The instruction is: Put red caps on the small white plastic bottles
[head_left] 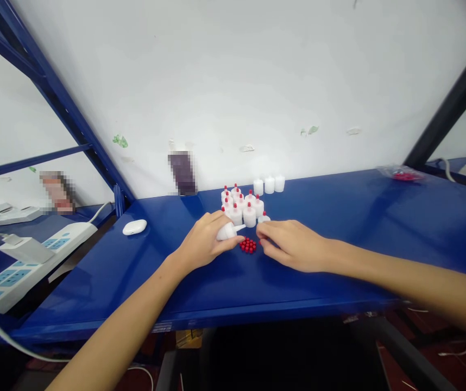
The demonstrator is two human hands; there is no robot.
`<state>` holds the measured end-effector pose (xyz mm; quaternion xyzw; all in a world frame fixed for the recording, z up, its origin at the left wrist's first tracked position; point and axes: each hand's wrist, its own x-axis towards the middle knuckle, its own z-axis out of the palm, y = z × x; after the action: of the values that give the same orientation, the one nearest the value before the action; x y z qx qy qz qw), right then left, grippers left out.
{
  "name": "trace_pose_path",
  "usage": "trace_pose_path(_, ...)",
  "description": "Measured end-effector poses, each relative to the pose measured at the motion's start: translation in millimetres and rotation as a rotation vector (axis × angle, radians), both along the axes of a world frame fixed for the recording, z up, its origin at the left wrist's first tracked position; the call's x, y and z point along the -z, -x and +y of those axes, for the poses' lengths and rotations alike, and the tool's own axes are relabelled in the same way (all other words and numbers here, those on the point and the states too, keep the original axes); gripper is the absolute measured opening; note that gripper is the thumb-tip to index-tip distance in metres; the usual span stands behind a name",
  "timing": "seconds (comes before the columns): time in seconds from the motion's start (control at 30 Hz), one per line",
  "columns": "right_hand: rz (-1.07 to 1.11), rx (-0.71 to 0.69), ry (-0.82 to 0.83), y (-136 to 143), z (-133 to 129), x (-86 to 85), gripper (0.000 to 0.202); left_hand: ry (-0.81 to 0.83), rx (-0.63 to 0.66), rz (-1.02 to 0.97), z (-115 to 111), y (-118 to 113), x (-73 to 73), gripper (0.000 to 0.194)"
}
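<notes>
My left hand (206,239) is wrapped around a white squeeze bottle (226,232), tilted so its bare nozzle points right. Close to that nozzle, my right hand (292,244) is closed in a pinch, and a sliver of a red cap (260,242) shows at its fingertips. Between the hands lies a small cluster of loose red caps (248,246) on the blue table. Just behind stand several white bottles with red tips (250,215), upright and grouped together. One more capped bottle (264,218) is partly hidden behind my right fingers.
White containers (269,185) stand in a row near the wall. A white earbud case (134,227) lies on the blue table (143,288) at left; a blurred phone (183,172) leans on the wall. Power strips (25,269) sit beyond the left edge. A plastic bag (403,174) lies far right.
</notes>
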<state>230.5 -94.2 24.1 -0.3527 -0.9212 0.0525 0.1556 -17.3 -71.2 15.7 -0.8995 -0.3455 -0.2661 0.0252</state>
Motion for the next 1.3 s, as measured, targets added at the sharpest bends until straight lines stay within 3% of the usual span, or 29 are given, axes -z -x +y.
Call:
trace_pose_path(0.1, 0.218, -0.009, -0.060, -0.4, 0.5, -3.9, 0.018, 0.042, 0.087, -0.011, -4.5, -5.1, -1.0, 0.040)
trace_pose_path(0.2, 0.298, -0.054, -0.132, 1.5, 1.2, -5.9, 0.019, 0.101, 0.105, -0.005, -7.9, -7.1, -0.6, 0.045)
trace_pose_path(0.4, 0.188, -0.119, -0.250, 2.8, 2.7, -6.7, 0.024, 0.173, 0.084, 0.001, -8.7, -5.0, -0.8, 0.042)
trace_pose_path(0.67, -0.139, -0.076, -0.422, 8.4, -6.5, -6.8, 0.031, 0.107, 0.100, 0.083, -14.3, -7.2, -1.1, 0.044)
trace_pose_path(0.83, -0.048, -0.115, -0.206, 13.3, -6.9, -4.6, 0.028, 0.044, 0.129, 0.096, -14.7, -9.1, -0.8, 0.045)
trace_pose_path(1.07, 0.361, -0.226, 0.185, 25.0, 6.6, 2.7, 0.030, 0.002, 0.102, 0.061, -13.2, -7.7, -1.9, 0.042)
trace_pose_path(1.3, 0.613, -0.023, 0.287, 39.4, -2.3, 7.6, 0.038, -0.113, -0.012, 0.057, -13.4, -17.6, -1.8, 0.049)
